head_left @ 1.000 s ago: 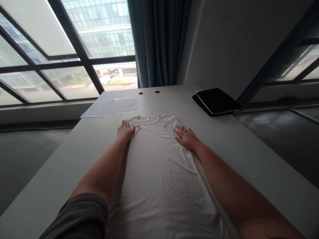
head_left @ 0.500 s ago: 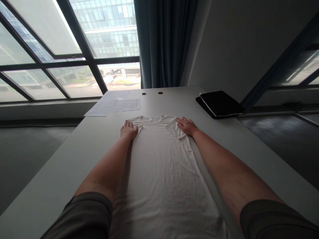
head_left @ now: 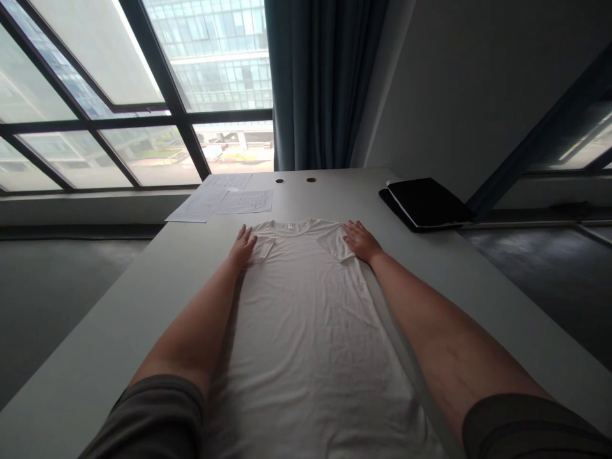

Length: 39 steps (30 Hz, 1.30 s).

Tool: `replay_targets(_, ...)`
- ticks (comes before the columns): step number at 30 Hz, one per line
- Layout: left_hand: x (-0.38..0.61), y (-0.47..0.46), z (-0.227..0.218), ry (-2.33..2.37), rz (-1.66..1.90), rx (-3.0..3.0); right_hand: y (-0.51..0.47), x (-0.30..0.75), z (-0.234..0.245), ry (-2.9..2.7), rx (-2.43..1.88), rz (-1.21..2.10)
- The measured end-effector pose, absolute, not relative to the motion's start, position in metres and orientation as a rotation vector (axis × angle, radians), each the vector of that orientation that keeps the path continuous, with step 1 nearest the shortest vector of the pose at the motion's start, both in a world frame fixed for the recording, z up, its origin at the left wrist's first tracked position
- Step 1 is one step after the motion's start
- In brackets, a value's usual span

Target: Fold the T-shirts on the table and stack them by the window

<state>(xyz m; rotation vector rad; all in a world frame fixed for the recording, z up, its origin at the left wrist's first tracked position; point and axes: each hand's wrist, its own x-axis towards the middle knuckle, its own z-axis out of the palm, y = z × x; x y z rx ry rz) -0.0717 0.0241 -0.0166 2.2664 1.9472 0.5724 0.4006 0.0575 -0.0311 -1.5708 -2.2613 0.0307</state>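
A white T-shirt point(head_left: 306, 319) lies spread flat on the table, its neckline at the far end and its lower part running out of view toward me. My left hand point(head_left: 243, 247) rests at the outer edge of the left sleeve, fingers stretched forward and slightly apart. On the other side, my right hand point(head_left: 361, 241) lies flat with its fingers on the right sleeve near the shoulder. Both sleeves are laid inward over the shirt's body. Soft wrinkles run down the front of the fabric.
The white table point(head_left: 115, 331) extends beyond the shirt on both sides. Papers point(head_left: 243, 201) lie at its far left, and a black laptop-like flat item point(head_left: 428, 203) at the far right. Two round holes sit near the back edge, before a blue curtain point(head_left: 320, 83) and windows.
My left hand has shifted outward to the left, off the sleeve's top toward its edge, with its thumb less visible. My right hand stays almost where it was. The view has turned slightly left.
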Motion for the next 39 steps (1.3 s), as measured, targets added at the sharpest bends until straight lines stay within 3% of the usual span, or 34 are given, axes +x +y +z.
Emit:
replay_targets(5,-0.112,-0.067,-0.022,1.778,0.684,2.344,0.006,0.399,-0.028,-2.222,-1.368,0.007)
replay_targets(10,-0.098,-0.148,-0.016,1.640,0.468,2.658,-0.077,0.376,-0.023,-2.426,-1.223,0.086)
replay_targets(16,-0.052,-0.106,0.003,1.998,0.298,2.410,-0.130,0.357,-0.017,-2.553,-1.199,0.206)
replay_targets(21,-0.027,-0.073,0.000,1.986,0.233,2.389,-0.138,0.364,-0.017,-2.519,-1.226,0.293)
replay_targets(28,-0.035,-0.078,-0.013,1.908,0.190,2.407,-0.137,0.365,-0.020,-2.545,-1.206,0.316)
replay_targets(39,-0.035,-0.119,0.003,2.055,0.305,2.402,-0.140,0.370,-0.018,-2.580,-1.233,0.350)
